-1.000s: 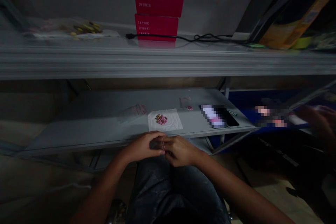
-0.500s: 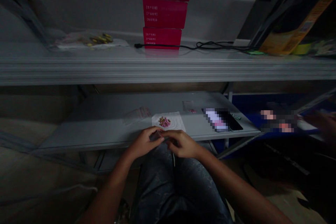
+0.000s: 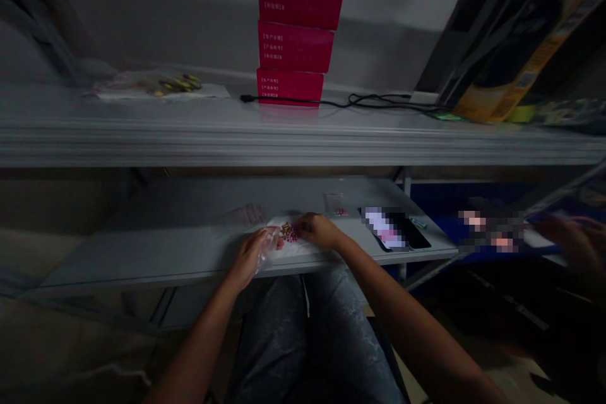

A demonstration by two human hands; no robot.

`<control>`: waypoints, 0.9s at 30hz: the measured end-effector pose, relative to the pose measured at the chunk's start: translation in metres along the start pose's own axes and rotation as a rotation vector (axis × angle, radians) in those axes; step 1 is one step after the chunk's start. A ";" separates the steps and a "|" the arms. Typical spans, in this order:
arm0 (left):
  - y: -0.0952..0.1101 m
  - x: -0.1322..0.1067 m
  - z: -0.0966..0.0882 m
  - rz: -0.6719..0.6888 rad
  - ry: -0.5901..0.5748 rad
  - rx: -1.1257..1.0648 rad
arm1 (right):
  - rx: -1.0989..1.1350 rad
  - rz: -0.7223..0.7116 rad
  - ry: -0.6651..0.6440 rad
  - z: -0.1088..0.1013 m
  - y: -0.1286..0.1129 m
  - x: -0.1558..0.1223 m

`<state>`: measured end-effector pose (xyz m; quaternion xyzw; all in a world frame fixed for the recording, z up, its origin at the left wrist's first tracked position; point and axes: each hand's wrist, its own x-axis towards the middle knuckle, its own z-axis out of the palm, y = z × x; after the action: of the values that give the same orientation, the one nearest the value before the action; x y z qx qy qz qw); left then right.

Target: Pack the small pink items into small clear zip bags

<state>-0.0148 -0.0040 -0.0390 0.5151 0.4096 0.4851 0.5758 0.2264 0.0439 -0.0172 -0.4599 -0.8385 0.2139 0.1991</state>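
My left hand (image 3: 247, 260) is closed on a clear plastic bag (image 3: 268, 251), which it holds at the near left edge of a white paper sheet (image 3: 299, 249). On that sheet lies a small pile of pink and brownish-yellow pill-like pieces (image 3: 288, 231). My right hand (image 3: 322, 231) reaches over the sheet, its curled fingertips at the right side of the pile. Whatever those fingers pinch is hidden. Beyond the right hand rests a small clear bag (image 3: 334, 202) with a few pink pieces inside. Several flat clear bags (image 3: 241, 217) lie left of the sheet.
A phone (image 3: 419, 237) and a blurred-out screen (image 3: 386, 227) lie on the lower shelf's right end. Above, the upper shelf's edge (image 3: 293, 148) carries red boxes (image 3: 296, 47), a black cable (image 3: 374, 100) and a bag of yellowish pieces (image 3: 175, 85). Another person's hand (image 3: 568, 233) shows far right.
My hands were together in front of the sheet's edge. They have parted: the right moved forward to the pile, the left holds the bag beside it. The camera view has tilted slightly.
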 end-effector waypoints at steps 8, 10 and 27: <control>-0.002 -0.002 -0.002 0.008 -0.015 -0.060 | -0.020 0.084 0.042 0.005 -0.004 0.000; 0.000 -0.003 -0.002 0.016 -0.050 -0.050 | 0.012 0.113 0.069 0.001 -0.006 -0.002; 0.000 -0.007 -0.004 0.003 -0.131 -0.048 | 0.341 0.069 0.266 -0.010 -0.038 -0.006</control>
<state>-0.0198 -0.0097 -0.0401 0.5324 0.3588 0.4608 0.6128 0.2090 0.0220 0.0106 -0.4723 -0.7401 0.2970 0.3755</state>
